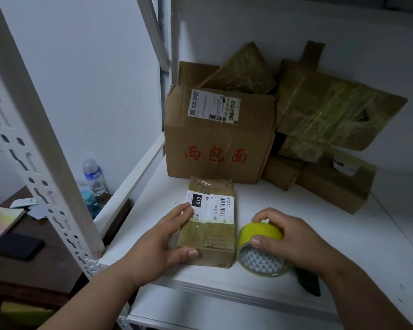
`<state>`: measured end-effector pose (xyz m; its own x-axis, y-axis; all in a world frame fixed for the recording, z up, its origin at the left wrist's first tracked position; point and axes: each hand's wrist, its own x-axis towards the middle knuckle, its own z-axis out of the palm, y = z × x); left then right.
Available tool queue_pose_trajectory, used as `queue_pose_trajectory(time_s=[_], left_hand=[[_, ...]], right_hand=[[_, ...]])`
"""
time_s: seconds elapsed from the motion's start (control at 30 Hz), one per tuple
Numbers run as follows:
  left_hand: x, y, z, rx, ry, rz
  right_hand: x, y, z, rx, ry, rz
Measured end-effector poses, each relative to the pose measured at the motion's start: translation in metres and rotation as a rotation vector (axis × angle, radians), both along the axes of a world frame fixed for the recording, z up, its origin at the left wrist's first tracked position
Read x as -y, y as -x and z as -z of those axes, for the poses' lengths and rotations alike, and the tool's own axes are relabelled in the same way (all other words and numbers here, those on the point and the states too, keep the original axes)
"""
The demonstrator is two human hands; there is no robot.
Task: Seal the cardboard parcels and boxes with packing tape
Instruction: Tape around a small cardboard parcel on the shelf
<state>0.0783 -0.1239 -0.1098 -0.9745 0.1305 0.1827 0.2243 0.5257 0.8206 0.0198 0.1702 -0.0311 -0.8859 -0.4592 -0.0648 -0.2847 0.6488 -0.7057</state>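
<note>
Small labelled parcel, already tape-wrapped, on shelf under left hand, fingers curled round its side; right hand fingers clamped on yellow tape roll just beside; taped boxes beyond, large carton apparently pending.

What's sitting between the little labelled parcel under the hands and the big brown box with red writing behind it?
Nothing: in the head view, only bare white shelf separates the small taped cardboard parcel from the large brown cardboard box.

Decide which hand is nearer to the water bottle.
Left. The left hand holds the small parcel, on the water bottle's side; the right hand grips the tape roll, farther away.
</note>
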Motion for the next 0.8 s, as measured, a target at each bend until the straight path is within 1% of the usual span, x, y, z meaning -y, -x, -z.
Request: queue_pose_trajectory(time_s=[0.03, 0.07, 0.13, 0.2, 0.23, 0.27, 0.3, 0.33, 0.37, 0.47, 0.53, 0.63, 0.7, 0.73, 0.8], left_hand=[[0.000, -0.001, -0.002, 0.008, 0.022, 0.013], [-0.001, -0.002, -0.003, 0.012, 0.083, 0.030], [-0.005, -0.007, -0.007, -0.029, 0.340, 0.032], [-0.011, -0.010, -0.010, -0.139, 0.624, -0.006], [-0.014, -0.011, -0.012, -0.203, 0.708, -0.015], [-0.017, -0.012, -0.014, -0.238, 0.749, -0.014], [-0.020, -0.012, -0.015, -0.224, 0.737, 0.003], [-0.021, -0.011, -0.013, -0.176, 0.684, 0.021], [-0.022, -0.010, -0.011, -0.133, 0.598, 0.030], [-0.025, -0.007, -0.007, -0.119, 0.359, -0.012], [-0.027, -0.007, -0.006, -0.103, 0.267, -0.041], [-0.031, -0.014, -0.011, -0.044, 0.007, -0.081], [-0.031, -0.020, -0.018, 0.015, -0.172, -0.106], [-0.031, -0.023, -0.023, 0.047, -0.203, -0.095], [-0.033, -0.026, -0.032, 0.088, -0.068, -0.026]], right_hand=[[0.000, -0.002, 0.006, 0.030, 0.010, 0.013], [0.000, -0.003, 0.010, 0.054, 0.017, 0.031], [0.001, -0.004, 0.015, 0.055, 0.017, 0.048], [0.004, -0.006, 0.016, 0.038, 0.027, 0.056], [0.006, -0.007, 0.016, 0.031, 0.040, 0.068], [0.007, -0.007, 0.018, 0.027, 0.054, 0.086], [0.007, -0.007, 0.020, 0.041, 0.075, 0.107], [0.005, -0.007, 0.023, 0.092, 0.128, 0.128], [0.004, -0.009, 0.025, 0.181, 0.225, 0.151], [-0.004, -0.012, 0.043, 0.512, 0.644, 0.221], [-0.008, -0.013, 0.053, 0.619, 0.859, 0.201], [-0.004, -0.015, 0.034, 0.611, 1.055, 0.091], [-0.002, -0.013, 0.010, 0.527, 1.103, 0.044], [0.001, -0.013, -0.003, 0.467, 1.102, 0.017], [0.015, -0.014, -0.022, 0.377, 1.054, -0.046]])
